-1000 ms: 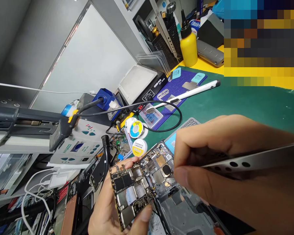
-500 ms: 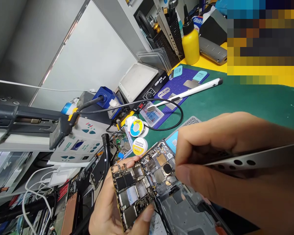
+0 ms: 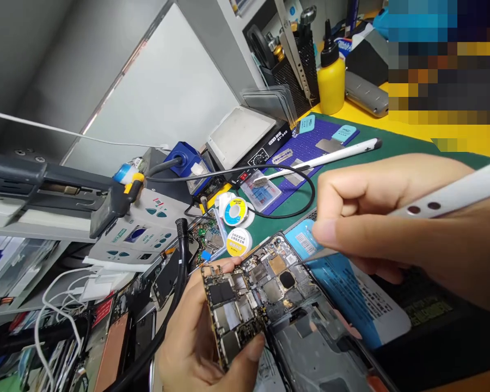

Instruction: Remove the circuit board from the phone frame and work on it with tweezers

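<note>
My left hand (image 3: 188, 332) grips a phone motherboard (image 3: 224, 293) by its edges, thumb at the lower side and fingertips at the top. Shield plates and small chips cover its visible face. The board is tilted beside an opened phone frame (image 3: 322, 348), whose upper part shows metal plates and a black square. In my right hand (image 3: 404, 234) are metal tweezers (image 3: 453, 190) with round holes, pinched between thumb and fingers. Their thin tip points at the phone frame's upper edge; whether it touches cannot be made out.
Behind the phone lie a solder wire spool (image 3: 234, 211) and a small round tub (image 3: 239, 242). A white-handled brush (image 3: 338, 155) rests across a purple mat (image 3: 330, 125). The yellow bottle (image 3: 331, 81) stands farther back. A black hose (image 3: 183, 261) runs left of my left hand.
My right hand and the tweezers have moved away from the phone frame, uncovering its upper edge and a blue-and-white packet. The left hand still holds the motherboard. The whole view has shifted slightly.
</note>
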The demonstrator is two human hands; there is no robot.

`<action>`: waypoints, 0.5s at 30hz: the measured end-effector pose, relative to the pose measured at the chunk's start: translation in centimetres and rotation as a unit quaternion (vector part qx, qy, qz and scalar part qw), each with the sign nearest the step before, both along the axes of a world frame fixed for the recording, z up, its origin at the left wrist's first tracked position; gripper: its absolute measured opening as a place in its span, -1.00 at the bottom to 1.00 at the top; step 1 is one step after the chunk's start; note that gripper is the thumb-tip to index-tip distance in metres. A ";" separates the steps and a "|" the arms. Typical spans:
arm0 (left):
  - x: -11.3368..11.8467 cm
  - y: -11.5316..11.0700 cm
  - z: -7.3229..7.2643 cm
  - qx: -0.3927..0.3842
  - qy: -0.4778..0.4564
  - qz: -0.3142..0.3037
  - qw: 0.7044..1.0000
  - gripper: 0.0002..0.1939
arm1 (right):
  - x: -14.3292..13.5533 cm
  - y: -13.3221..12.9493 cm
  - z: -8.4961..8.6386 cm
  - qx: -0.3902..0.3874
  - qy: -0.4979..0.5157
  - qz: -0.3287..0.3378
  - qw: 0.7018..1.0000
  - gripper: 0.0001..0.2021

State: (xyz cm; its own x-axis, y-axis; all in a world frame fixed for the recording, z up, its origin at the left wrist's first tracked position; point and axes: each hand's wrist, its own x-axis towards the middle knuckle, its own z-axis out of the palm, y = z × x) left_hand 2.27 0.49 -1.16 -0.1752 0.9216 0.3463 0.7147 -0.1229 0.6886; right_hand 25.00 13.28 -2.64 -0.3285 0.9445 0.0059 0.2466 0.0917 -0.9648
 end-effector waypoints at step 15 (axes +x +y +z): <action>-0.1 0.5 0.0 0.023 -0.041 -0.028 0.999 -0.52 | 0.0 -1.1 0.8 0.184 0.024 0.096 0.978 -0.86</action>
